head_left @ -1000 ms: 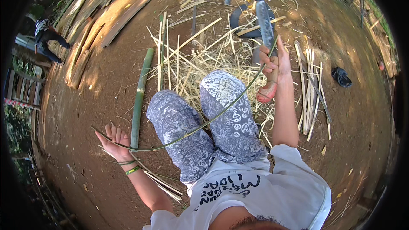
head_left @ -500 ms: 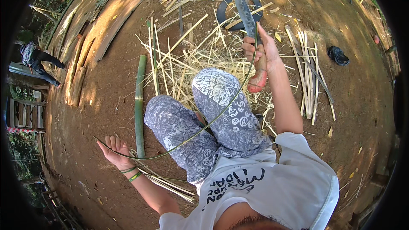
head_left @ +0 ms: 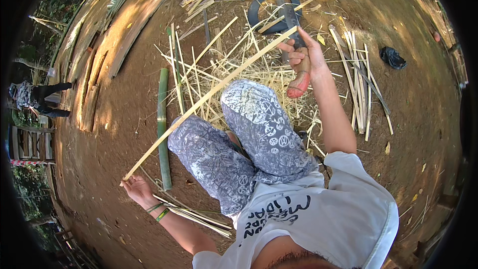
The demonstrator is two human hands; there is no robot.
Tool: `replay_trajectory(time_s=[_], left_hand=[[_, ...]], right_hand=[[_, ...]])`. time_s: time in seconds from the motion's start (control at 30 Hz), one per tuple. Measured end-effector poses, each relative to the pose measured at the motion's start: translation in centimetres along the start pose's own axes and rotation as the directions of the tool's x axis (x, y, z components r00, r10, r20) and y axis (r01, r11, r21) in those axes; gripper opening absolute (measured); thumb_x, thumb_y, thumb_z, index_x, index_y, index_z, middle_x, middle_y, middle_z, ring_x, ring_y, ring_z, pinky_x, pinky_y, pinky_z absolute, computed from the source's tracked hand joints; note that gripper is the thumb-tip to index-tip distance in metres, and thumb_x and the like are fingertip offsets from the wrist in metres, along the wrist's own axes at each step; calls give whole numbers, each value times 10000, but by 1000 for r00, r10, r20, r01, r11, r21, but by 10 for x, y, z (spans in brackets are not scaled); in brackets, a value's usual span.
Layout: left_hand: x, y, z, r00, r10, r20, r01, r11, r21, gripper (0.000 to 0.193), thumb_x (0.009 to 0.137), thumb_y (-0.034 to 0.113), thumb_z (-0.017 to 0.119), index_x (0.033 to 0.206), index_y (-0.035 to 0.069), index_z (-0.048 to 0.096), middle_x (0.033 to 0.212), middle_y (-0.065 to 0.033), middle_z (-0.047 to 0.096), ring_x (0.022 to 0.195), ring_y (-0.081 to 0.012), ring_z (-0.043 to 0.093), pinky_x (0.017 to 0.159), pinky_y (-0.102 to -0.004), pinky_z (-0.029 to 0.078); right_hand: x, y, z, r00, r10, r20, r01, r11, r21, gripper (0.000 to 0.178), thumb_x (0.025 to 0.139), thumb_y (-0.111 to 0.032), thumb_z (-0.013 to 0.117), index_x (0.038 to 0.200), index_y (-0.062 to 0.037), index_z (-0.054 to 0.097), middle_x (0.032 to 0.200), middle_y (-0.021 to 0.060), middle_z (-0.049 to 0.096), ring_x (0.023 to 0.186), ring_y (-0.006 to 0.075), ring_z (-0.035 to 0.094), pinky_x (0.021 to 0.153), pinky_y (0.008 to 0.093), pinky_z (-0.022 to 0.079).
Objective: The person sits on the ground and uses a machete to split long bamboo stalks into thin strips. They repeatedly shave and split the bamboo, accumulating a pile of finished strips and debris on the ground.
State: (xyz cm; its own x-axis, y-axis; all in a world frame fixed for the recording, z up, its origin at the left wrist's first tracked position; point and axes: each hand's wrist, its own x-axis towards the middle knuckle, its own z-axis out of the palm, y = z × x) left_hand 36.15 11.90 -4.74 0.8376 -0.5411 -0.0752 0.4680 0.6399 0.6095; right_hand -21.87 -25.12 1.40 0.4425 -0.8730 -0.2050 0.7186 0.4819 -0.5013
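On the brown dirt ground (head_left: 117, 144) lies one round green bamboo pole (head_left: 163, 104), and one long, flat, pale bamboo strip (head_left: 211, 93) slants across in front of it, spanning the two hands. The right hand (head_left: 313, 57) grips one dark-bladed knife with a red-ended wooden handle (head_left: 291, 20), fingertip at the strip's far end; the left hand (head_left: 139, 189) pinches its near end.
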Motion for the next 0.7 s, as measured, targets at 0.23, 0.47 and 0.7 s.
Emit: replay_trajectory(time_s=[0.23,0.47,0.7], left_hand=[[-17,8,14,986,149,-69,-135,975,175,241,1034,207,536,1125,-16,529,1079,-149,600,995,-252,620,864,-336,568],[-66,-5,95,878,473,73,-466,812,351,223,1039,229,526,1117,20,522,1166,-151,577,1177,-308,567,1056,-399,503],[-109,-28,150,887,321,331,-288,946,-147,352,1039,323,501,900,22,619,1150,-233,655,1335,-424,467,1137,-449,446]], right_hand=[[-2,1,4,976,-152,-159,135,984,-117,403,943,-331,611,1133,18,545,1068,253,676,511,40,430,474,187,438],[-6,9,11,980,-177,-86,170,982,-81,358,928,-258,602,1150,17,549,1157,252,656,524,45,420,498,205,435],[-5,26,5,972,-220,77,217,975,44,320,908,-186,537,1187,-27,533,1345,291,559,491,57,392,500,218,399]])
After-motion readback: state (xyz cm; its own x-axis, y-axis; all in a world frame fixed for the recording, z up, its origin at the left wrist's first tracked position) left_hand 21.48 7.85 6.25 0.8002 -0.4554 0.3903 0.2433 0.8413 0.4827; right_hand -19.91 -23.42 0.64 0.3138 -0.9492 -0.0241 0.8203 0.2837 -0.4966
